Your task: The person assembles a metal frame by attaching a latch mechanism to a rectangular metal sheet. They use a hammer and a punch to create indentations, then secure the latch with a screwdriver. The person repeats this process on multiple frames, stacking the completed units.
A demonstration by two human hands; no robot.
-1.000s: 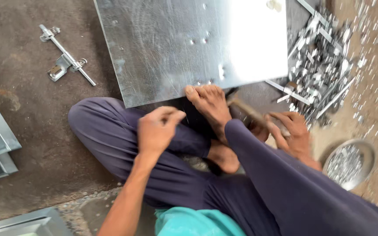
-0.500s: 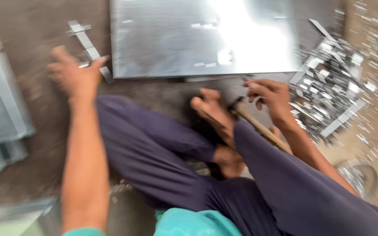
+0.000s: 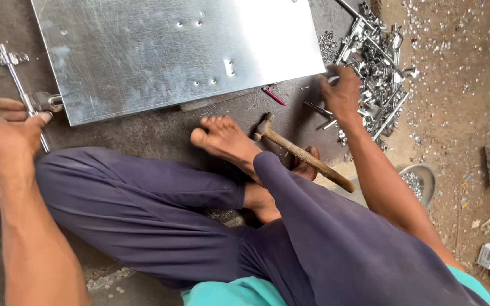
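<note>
My left hand point(image 3: 4, 133) gripped the latch bolt point(image 3: 25, 96); right hand point(image 3: 341, 93) fingered loose hardware pile point(image 3: 378, 51), grip unclear; hammer point(image 3: 301, 153) near foot point(image 3: 225, 139), steel sheet point(image 3: 171, 51) far

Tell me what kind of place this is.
Probably a small metalworking workshop with work done on the floor: a galvanized steel sheet, a heap of metal latch hardware, and a wooden-handled hammer lie there.

Dark navy trousers point(image 3: 160, 215) here, loose soft cloth creasing in long folds along both legs, and the feet are bare, no shoes or socks. A teal shirt point(image 3: 239, 293) shows at the bottom edge and again as a sliver by the right elbow. Both arms are bare, with no watch, ring or glove on the left hand point(image 3: 4, 133) or the right hand point(image 3: 342, 95).
</note>
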